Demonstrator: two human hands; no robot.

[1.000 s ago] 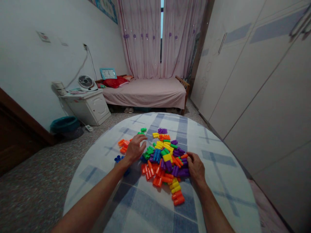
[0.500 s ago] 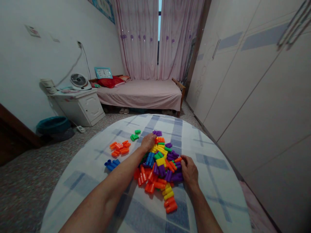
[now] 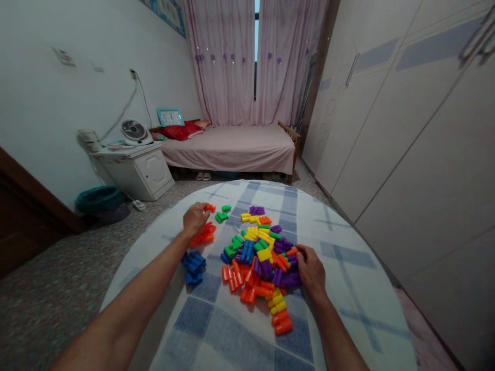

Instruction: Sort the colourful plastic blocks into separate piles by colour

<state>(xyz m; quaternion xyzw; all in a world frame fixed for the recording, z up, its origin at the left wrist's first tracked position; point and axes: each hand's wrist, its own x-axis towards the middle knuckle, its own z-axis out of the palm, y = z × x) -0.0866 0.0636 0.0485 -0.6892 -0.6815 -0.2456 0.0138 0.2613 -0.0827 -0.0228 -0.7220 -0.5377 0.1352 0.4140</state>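
The left hand (image 3: 195,219) is closed on an orange block (image 3: 210,208), pinched at its fingertips and held just above the orange group (image 3: 203,237) near the table's (image 3: 348,293) far left side. The green group (image 3: 222,214) lies just beside the block; the blue group (image 3: 193,264) sits nearer, by the forearm. The right hand (image 3: 311,268) rests with curled fingers on purple blocks (image 3: 288,279) at the right edge of the mixed pile (image 3: 257,257); whether it grips one cannot be told.
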